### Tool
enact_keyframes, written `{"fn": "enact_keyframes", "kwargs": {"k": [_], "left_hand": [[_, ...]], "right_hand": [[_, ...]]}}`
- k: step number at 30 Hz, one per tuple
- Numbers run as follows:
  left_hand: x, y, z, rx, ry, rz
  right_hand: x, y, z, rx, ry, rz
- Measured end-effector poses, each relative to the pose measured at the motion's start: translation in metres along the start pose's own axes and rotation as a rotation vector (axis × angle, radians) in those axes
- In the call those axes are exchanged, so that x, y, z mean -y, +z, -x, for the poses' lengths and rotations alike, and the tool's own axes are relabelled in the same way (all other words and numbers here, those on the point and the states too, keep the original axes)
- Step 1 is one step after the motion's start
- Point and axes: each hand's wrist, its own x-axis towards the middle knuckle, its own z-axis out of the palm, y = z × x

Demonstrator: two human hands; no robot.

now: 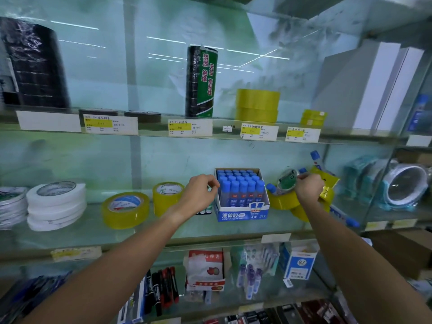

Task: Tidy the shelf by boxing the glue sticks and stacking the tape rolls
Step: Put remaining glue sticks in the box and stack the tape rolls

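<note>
Blue-capped glue sticks (240, 185) fill the box (242, 212) between your hands, so your left hand (201, 195), fingers curled and holding nothing I can see, steadies its side, while your right hand (308, 187) pinches a small tape roll (286, 183) above the yellow tape rolls (284, 202), probably for stacking.

— How many tape rolls are counted on the middle shelf (163, 232)?

— Two yellow rolls (125, 210) left of the glue box (242, 212), three white rolls (56, 205) stacked near the left edge.

— And hands?

— Two: left hand (201, 194), right hand (308, 187).
</note>
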Motion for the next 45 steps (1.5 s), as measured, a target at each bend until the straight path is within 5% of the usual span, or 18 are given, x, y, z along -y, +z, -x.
{"fn": "enact_keyframes", "kwargs": {"k": [9,15,23,38,45], "left_hand": [[-0.023,0.023,-0.006,-0.056,0.0,0.165],[-0.04,0.036,-0.019,-0.065,-0.111,0.384],[-0.037,0.032,-0.03,-0.142,-0.203,0.497],[0.041,-0.05,0.004,-0.319,-0.284,0.328],[0.063,-0.078,0.04,-0.399,-0.224,-0.097]], "right_hand": [[0.021,-0.012,0.019,-0.02,-0.069,-0.388],[0.036,-0.01,0.047,0.194,0.046,-0.68],[0.063,-0.002,0.093,0.472,0.095,-0.778],[0.139,0.047,0.144,0.869,-0.066,-0.632],[0.182,0.09,0.2,0.882,-0.024,-0.614]]}}
